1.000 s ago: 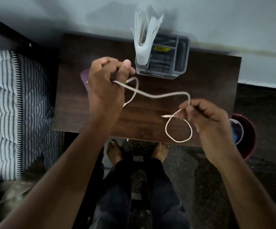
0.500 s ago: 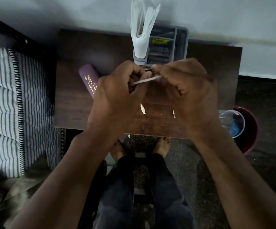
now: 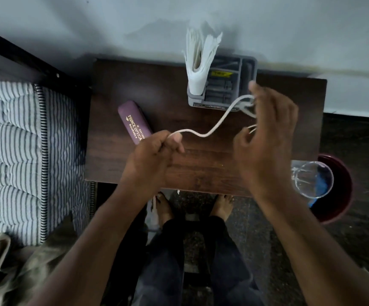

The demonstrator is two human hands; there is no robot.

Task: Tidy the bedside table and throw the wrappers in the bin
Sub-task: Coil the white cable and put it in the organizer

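Over bedside table [image 3: 135,89], both hands, left [image 3: 150,157] and right [image 3: 267,138], pinch white cable [image 3: 214,127]

White cable [image 3: 217,123] sags in a curve above the dark wooden bedside table [image 3: 201,162].

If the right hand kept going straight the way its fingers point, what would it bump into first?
Probably the grey organiser just beyond the right hand, which grips the white cable; height above the table is unclear, so it might pass over it.

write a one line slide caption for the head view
Both hands, left and right, coil a thin white cable above a dark wooden bedside table beside a purple spectacle case.
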